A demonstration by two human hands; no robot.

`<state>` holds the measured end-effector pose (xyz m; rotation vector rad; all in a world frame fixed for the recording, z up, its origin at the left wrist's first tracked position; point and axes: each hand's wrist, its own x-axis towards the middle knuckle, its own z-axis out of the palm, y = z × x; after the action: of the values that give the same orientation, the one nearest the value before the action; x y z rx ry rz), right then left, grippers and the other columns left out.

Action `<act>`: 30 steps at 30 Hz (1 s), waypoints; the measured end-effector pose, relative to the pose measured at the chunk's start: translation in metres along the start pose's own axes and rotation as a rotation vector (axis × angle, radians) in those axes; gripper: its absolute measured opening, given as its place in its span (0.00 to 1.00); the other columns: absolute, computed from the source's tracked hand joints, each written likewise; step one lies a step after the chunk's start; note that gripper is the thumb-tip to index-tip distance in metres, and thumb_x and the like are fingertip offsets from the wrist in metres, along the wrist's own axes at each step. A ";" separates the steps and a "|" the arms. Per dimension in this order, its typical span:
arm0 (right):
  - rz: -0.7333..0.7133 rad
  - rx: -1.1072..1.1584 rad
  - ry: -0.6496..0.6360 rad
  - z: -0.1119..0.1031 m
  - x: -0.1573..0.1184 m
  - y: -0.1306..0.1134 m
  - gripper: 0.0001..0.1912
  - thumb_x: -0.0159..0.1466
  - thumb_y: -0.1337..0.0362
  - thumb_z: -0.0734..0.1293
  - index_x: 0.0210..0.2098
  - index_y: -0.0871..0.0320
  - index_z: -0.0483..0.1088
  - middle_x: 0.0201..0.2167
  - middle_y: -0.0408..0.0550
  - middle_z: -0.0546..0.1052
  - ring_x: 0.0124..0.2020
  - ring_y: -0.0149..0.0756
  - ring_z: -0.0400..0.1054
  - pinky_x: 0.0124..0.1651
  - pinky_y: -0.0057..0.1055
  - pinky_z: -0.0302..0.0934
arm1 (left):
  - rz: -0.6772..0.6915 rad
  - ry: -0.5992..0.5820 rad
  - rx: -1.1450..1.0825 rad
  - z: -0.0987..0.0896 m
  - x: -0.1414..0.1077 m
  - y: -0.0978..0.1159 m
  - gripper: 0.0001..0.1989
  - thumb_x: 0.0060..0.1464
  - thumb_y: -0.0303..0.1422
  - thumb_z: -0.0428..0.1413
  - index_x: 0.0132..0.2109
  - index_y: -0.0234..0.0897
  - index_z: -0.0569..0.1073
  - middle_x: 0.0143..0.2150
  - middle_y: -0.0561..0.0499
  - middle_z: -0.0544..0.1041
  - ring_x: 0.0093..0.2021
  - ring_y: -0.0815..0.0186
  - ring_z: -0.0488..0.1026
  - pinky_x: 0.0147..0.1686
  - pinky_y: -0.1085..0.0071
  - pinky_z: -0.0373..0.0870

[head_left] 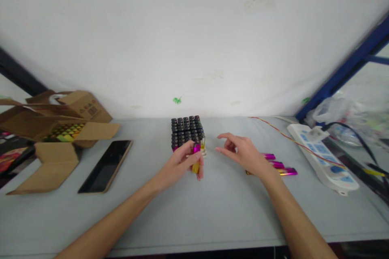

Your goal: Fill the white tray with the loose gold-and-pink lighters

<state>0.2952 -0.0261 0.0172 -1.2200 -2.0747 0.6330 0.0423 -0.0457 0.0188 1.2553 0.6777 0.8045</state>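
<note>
My left hand (182, 161) is closed around a purple-and-yellow lighter (196, 163), held upright between thumb and fingers. Just behind it stands a block of upright lighters (186, 128) in rows, their black tops facing up; my fingers hide its front part. A small wire or clear piece (204, 145) shows at the block's right side, too small to name. To the right, my right hand (237, 148) hovers over the table with thumb and index finger apart and nothing between them. Under my right wrist several purple-and-gold lighters (287, 171) lie flat, partly covered by the forearm.
A black phone (105, 166) lies at the left, beside an opened cardboard box (59, 166) with yellow lighters in it. At the right are a white power strip (322, 158), a red-yellow wire (279, 132) and plastic bags (337, 111). A white wall (194, 48) rises behind the table.
</note>
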 end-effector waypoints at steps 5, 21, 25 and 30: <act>-0.018 -0.090 -0.020 -0.005 -0.001 0.005 0.15 0.71 0.53 0.69 0.50 0.56 0.75 0.30 0.45 0.79 0.30 0.35 0.73 0.38 0.30 0.66 | 0.081 0.057 -0.168 0.002 -0.002 0.008 0.11 0.67 0.41 0.57 0.47 0.40 0.66 0.28 0.56 0.72 0.21 0.74 0.62 0.23 0.77 0.61; -0.020 -0.162 -0.132 0.004 -0.002 0.003 0.14 0.73 0.55 0.66 0.51 0.57 0.76 0.34 0.48 0.81 0.35 0.39 0.75 0.42 0.33 0.65 | -0.207 0.077 -0.409 -0.008 0.003 0.001 0.22 0.60 0.47 0.51 0.23 0.39 0.59 0.18 0.61 0.47 0.18 0.73 0.42 0.17 0.76 0.45; -0.027 -0.154 -0.158 0.006 -0.003 0.001 0.14 0.73 0.55 0.66 0.50 0.57 0.76 0.34 0.48 0.81 0.34 0.39 0.74 0.41 0.32 0.64 | -0.195 0.115 -0.422 -0.009 0.003 -0.002 0.20 0.61 0.44 0.49 0.24 0.39 0.59 0.18 0.61 0.46 0.17 0.73 0.41 0.16 0.77 0.45; -0.029 -0.161 -0.184 0.008 -0.001 -0.001 0.13 0.74 0.55 0.65 0.48 0.57 0.76 0.33 0.48 0.80 0.33 0.38 0.73 0.38 0.32 0.63 | -0.177 0.129 -0.411 -0.006 0.001 -0.001 0.19 0.63 0.44 0.49 0.26 0.39 0.60 0.19 0.62 0.47 0.17 0.74 0.41 0.17 0.78 0.46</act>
<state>0.2888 -0.0279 0.0124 -1.2585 -2.3305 0.5933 0.0384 -0.0419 0.0169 0.7660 0.6757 0.8319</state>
